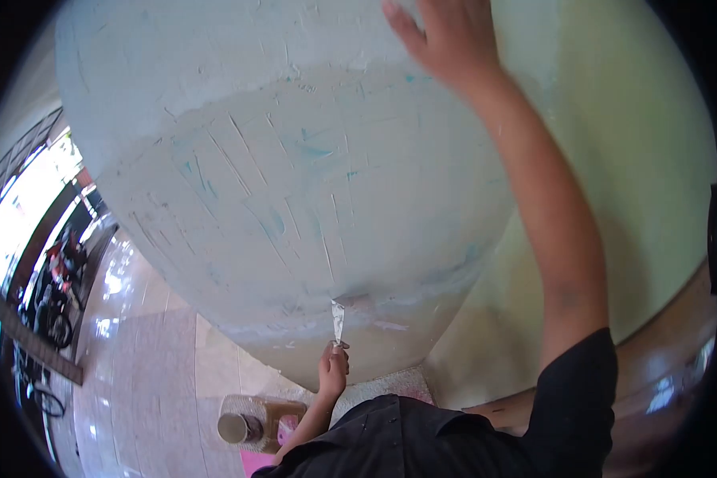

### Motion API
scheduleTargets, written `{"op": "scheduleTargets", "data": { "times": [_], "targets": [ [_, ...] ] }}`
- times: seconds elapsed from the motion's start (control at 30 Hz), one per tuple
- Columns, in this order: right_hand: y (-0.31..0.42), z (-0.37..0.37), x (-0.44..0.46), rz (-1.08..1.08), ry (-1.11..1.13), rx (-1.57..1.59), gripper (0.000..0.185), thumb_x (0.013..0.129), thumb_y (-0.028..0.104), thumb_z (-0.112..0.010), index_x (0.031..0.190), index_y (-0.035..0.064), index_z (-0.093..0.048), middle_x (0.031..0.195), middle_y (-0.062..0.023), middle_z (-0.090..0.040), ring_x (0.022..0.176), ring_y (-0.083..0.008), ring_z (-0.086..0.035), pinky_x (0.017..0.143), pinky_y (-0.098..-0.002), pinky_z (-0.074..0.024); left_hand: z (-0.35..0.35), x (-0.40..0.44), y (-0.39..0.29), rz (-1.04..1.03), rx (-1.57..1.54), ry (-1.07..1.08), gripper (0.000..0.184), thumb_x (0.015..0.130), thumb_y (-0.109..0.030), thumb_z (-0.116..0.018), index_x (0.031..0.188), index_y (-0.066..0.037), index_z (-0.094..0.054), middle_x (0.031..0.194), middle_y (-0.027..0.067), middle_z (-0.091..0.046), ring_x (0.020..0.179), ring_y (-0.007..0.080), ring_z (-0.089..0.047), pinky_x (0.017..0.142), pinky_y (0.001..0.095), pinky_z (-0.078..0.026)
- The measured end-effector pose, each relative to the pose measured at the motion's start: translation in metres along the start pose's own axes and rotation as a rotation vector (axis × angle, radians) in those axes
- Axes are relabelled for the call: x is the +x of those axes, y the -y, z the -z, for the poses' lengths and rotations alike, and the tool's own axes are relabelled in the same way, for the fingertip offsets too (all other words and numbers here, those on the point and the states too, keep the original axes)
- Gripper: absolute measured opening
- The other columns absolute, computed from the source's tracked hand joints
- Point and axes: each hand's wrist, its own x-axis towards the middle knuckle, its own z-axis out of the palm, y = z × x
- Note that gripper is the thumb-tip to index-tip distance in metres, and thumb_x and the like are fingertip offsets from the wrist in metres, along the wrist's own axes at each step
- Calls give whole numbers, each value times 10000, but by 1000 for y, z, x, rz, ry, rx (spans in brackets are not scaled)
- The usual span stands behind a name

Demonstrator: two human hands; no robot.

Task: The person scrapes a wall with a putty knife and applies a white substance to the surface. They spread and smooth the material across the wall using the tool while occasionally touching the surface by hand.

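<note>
My left hand point(334, 368), low in the middle of the view, is closed round the handle of a putty knife point(338, 320). The knife points up, and its blade meets the lower part of a pale grey-white wall point(406, 199). Raised thin ridges and blue-green smears mark the wall above the blade. At the top, my right hand point(454, 36) is spread against or just in front of the wall, its fingertips partly cut off by the frame edge. I see no object in it.
Below left, a brown container with a round lid point(239, 428) stands by a pink item point(287, 429) on the tiled floor point(155, 382). Motorbikes point(60, 279) stand at the far left beyond the floor. A yellow-green wall surface point(637, 183) curves along the right.
</note>
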Motion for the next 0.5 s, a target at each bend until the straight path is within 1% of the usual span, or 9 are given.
{"op": "scheduleTargets", "data": {
  "times": [0.07, 0.1, 0.17, 0.2, 0.27, 0.33, 0.37, 0.4, 0.5],
  "targets": [
    [-14, -28, 24, 19, -172, -135, 561, 972, 414, -445, 1429, 101, -360, 1539, -151, -225, 1442, -341, -160, 1181, -530, -76, -19, -3, 14, -42, -51, -98, 263, 1015, -244, -388, 973, -25, -527, 633, -35, -412, 506, 49, -381, 461, 230, -344],
    [-16, -35, 25, 24, -177, -104, 561, 972, 414, -445, 1429, 101, -360, 1539, -151, -225, 1442, -341, -160, 1181, -530, -76, -27, -4, 15, -89, 37, -136, 273, 1013, -250, -395, 974, -16, -529, 638, -18, -438, 519, 63, -427, 476, 241, -377],
    [-21, -47, 27, 79, -359, -57, 556, 986, 450, -387, 1444, 136, -348, 1552, -135, -220, 1452, -320, -148, 1187, -515, -71, -37, 1, 22, -135, 97, -201, 280, 1012, -252, -395, 983, -8, -529, 651, -7, -461, 533, 72, -456, 486, 249, -393],
    [-22, -52, 28, 91, -359, -26, 556, 986, 450, -387, 1444, 136, -348, 1552, -135, -220, 1452, -320, -148, 1187, -515, -71, -43, 1, 29, -174, 152, -242, 287, 1011, -254, -396, 992, -1, -530, 664, 4, -483, 546, 81, -484, 496, 258, -410],
    [-23, -60, 31, 29, -391, -102, 560, 992, 480, -348, 1461, 175, -330, 1566, -112, -206, 1459, -298, -142, 1192, -504, -71, -53, 3, 41, -191, 169, -307, 284, 1010, -245, -401, 1000, 9, -528, 675, 16, -499, 557, 93, -503, 509, 265, -426],
    [-19, -60, 29, 34, -400, -85, 556, 994, 471, -355, 1468, 180, -325, 1566, -100, -218, 1458, -289, -155, 1190, -508, -79, -60, 7, 47, -248, 220, -348, 280, 1007, -227, -410, 1016, 28, -526, 695, 41, -530, 577, 116, -541, 535, 280, -456],
    [-18, -61, 28, 32, -435, -82, 556, 996, 471, -351, 1467, 178, -329, 1562, -94, -234, 1456, -284, -164, 1192, -500, -83, -69, 9, 44, -256, 170, -376, 274, 1009, -227, -426, 995, 31, -518, 715, 57, -538, 594, 125, -556, 571, 282, -482],
    [-17, -62, 26, 33, -470, -79, 555, 998, 472, -348, 1466, 175, -334, 1557, -89, -250, 1455, -279, -173, 1194, -493, -87, -73, 11, 46, -236, 167, -391, 274, 1009, -227, -426, 995, 31, -518, 715, 57, -538, 594, 125, -556, 571, 282, -482],
    [-17, -69, 22, 22, -486, -75, 556, 1001, 478, -338, 1459, 163, -349, 1553, -85, -263, 1452, -274, -186, 1198, -470, -97, -84, 17, 49, -285, 84, -413, 281, 1007, -252, -460, 945, 20, -501, 732, 65, -551, 615, 124, -572, 596, 279, -499]
  ]
}}
